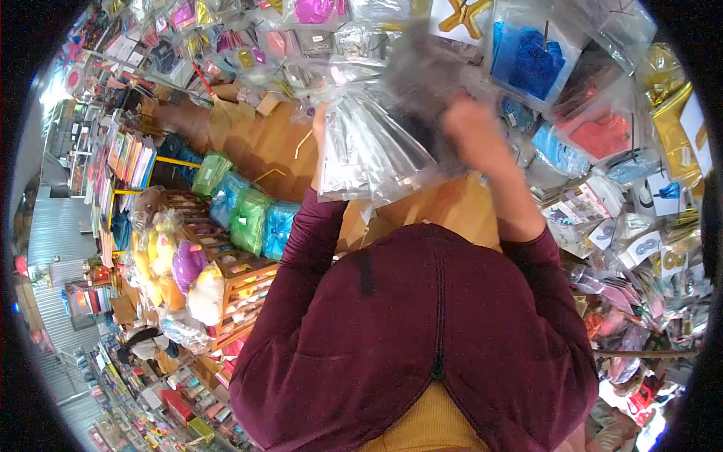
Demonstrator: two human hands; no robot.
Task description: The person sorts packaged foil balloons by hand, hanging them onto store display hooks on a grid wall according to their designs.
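Note:
My left hand point(319, 128) is at the left edge of a clear plastic packet point(369, 143) with shiny silver, pleated foil in it. Its fingers are closed on the packet and mostly hidden behind it. Just right of the packet, my right hand point(480, 135) is curled and smeared by motion. It grips a soft dark grey cloth point(425, 75), also blurred, which overlaps the packet's right side. Behind the cloth hang bagged foil items, among them a blue one point(527, 68) and a red one point(599, 135).
Hooks with packaged goods crowd the wall ahead and to the right, including gold foil packs point(674, 135). On the left stands a wooden crate point(245, 290) of bagged plush toys, with green and blue packs point(248, 218) along it. Books point(129, 160) fill a rack beyond. The floor point(256, 143) is wooden.

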